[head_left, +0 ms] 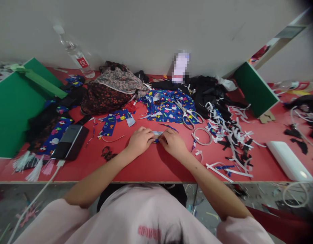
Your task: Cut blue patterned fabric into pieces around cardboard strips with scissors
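Close together on the red table, my left hand (141, 140) and my right hand (172, 141) hold a small piece of blue patterned fabric (157, 134) with a pale side showing. The fingers of each hand are closed on one end of it, and they partly cover it. Just beyond lies a larger heap of blue cartoon-print cloth (161, 106), with white-handled scissors (188, 115) resting open on its right part. Some cut blue fabric pieces (108, 125) are left of my hands. A coiled pale band (202, 136) sits to the right.
Brown floral cloth (108, 93) is piled at the back left, near a water bottle (80, 59). Black and white scraps (232, 135) cover the right. A black power bank (70, 141), a white power bank (290, 161) and green dividers (256, 89) flank the work area.
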A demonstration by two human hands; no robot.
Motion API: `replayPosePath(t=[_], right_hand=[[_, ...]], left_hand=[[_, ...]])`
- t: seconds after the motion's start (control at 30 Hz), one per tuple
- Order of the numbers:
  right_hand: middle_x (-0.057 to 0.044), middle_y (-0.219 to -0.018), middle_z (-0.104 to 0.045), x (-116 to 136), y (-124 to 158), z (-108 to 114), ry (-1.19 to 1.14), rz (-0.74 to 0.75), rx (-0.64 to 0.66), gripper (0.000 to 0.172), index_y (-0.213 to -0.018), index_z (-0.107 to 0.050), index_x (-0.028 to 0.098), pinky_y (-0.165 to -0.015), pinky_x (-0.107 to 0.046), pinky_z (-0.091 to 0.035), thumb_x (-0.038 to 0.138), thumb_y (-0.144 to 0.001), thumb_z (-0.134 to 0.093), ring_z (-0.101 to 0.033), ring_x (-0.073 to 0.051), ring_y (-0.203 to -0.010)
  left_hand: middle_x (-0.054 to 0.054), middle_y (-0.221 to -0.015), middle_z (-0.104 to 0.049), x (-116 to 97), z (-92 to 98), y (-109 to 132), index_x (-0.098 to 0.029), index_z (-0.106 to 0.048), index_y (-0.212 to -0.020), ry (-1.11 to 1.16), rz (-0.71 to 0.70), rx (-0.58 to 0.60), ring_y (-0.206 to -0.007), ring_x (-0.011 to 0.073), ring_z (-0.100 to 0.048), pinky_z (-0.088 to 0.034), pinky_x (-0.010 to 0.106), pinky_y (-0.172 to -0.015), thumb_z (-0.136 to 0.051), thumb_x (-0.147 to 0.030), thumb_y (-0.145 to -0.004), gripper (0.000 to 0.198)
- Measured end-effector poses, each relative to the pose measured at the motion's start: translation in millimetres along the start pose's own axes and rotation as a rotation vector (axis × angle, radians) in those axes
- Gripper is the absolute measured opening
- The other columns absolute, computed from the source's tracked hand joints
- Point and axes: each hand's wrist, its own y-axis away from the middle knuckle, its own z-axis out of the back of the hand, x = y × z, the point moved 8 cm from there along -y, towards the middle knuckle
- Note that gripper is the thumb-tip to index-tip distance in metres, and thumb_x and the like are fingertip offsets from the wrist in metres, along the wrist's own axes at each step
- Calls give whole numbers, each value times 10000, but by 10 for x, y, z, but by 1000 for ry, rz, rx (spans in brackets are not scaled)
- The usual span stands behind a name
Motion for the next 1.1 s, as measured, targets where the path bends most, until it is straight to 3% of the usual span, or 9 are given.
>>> replayPosePath(t=[0.17,0.33,0.4,0.43,0.53,0.63,0.8,0.97,1.1], right_hand=[[-66,-799,-552,-7,-41,12,-64,17,2,117,-733,-571,173,-727,-297,-415,198,-829,-510,-527,-194,-808],[-65,-821,-560,-20,-56,-8,-94,43,11,80,-734,-575,178,-725,-282,-420,181,-803,-534,-533,-185,-824],[-69,-827,-562,-25,-54,-10,-105,48,9,73,-745,-574,174,-722,-284,-421,185,-802,-530,-534,-186,-818],[-69,-828,-563,-28,-53,-10,-111,50,8,66,-752,-576,173,-723,-286,-421,181,-798,-529,-534,-187,-815],[-63,-814,-563,-38,-53,-8,-127,48,6,74,-748,-579,175,-721,-284,-420,133,-775,-525,-532,-184,-805],[-52,-799,-562,-43,-58,-4,-144,48,6,95,-728,-573,178,-714,-274,-418,102,-761,-527,-530,-174,-787],[-42,-779,-558,-36,-69,2,-167,53,6,89,-692,-560,179,-712,-268,-418,148,-775,-558,-529,-168,-775],[-48,-795,-567,-34,-69,5,-176,56,5,77,-712,-562,178,-736,-280,-413,162,-788,-556,-527,-173,-800],[-49,-791,-574,-35,-68,7,-186,62,7,90,-703,-562,178,-742,-281,-407,164,-792,-556,-522,-173,-811]], left_hand=[[56,-917,-605,64,17,-17,-187,-596,-870,-18,7,-18,-898,204,-494,-427,347,-786,-469,-294,-860,166],[107,-1033,-600,321,308,45,-158,-590,-985,-51,152,-167,-1015,236,-516,-417,421,-881,-378,-176,-876,239],[119,-1200,-558,184,386,168,-151,-553,-1119,-100,121,-250,-1177,240,-452,-354,441,-989,-327,-127,-877,332],[111,-1267,-530,35,325,229,-154,-523,-1178,-110,49,-211,-1226,231,-421,-337,430,-1019,-319,-105,-869,374],[118,-1389,-429,-449,-27,434,-139,-402,-1316,-119,-167,-34,-1308,213,-342,-317,382,-1058,-316,-97,-860,466],[176,-1432,-341,-615,-249,544,-98,-303,-1372,-178,-155,-33,-1344,267,-258,-278,436,-1077,-351,-207,-890,497],[207,-1407,-365,-527,-325,533,-68,-294,-1370,-211,-110,-36,-1320,288,-302,-299,445,-1064,-395,-301,-888,545],[189,-1393,-395,-399,-257,527,-64,-335,-1354,-212,-63,-31,-1302,259,-350,-303,416,-1067,-411,-303,-882,535],[205,-1391,-389,-202,-141,553,-39,-392,-1330,-268,77,20,-1286,284,-371,-313,415,-1059,-427,-327,-872,542]])
